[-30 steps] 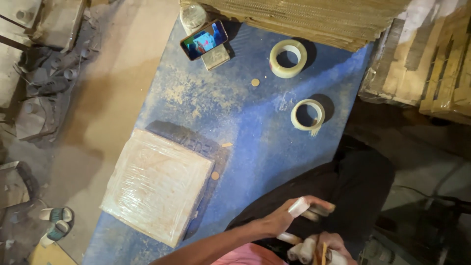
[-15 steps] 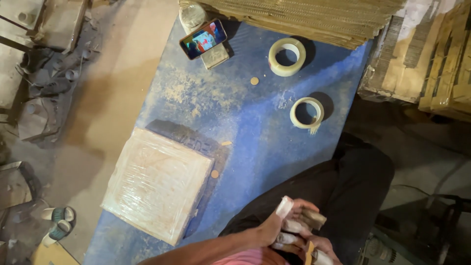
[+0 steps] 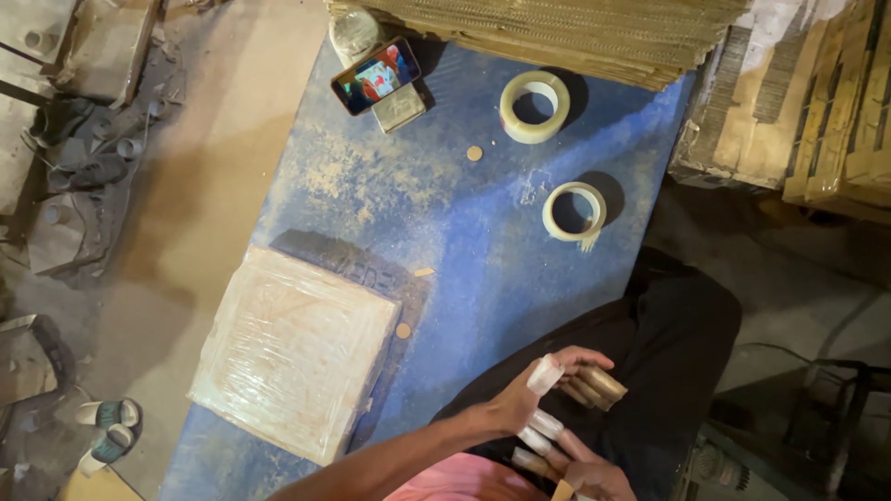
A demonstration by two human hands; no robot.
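Note:
My left hand [image 3: 536, 397] is over my lap in black trousers [image 3: 668, 334], its fingers bound in white tape. It grips a small bundle of brown wooden pieces [image 3: 599, 385]. My right hand [image 3: 580, 475] lies just below it at the bottom edge, fingers also taped and partly cut off by the frame. A thin tan piece shows by it, but I cannot tell whether it is held. Both hands are off the blue table [image 3: 464, 241], near its right front edge.
A square plastic-wrapped package [image 3: 292, 353] lies at front left. Two clear tape rolls [image 3: 534, 107] [image 3: 574, 211] sit further back. A phone [image 3: 376, 76] leans on a small box beside stacked cardboard [image 3: 557, 28]. Small wooden discs [image 3: 474, 153] are scattered. Sandals [image 3: 107, 436] lie on the floor at left.
My left hand dropped toward my right hand, then rose a little again, and the brown pieces now show in its grip. Everything on the table stayed put.

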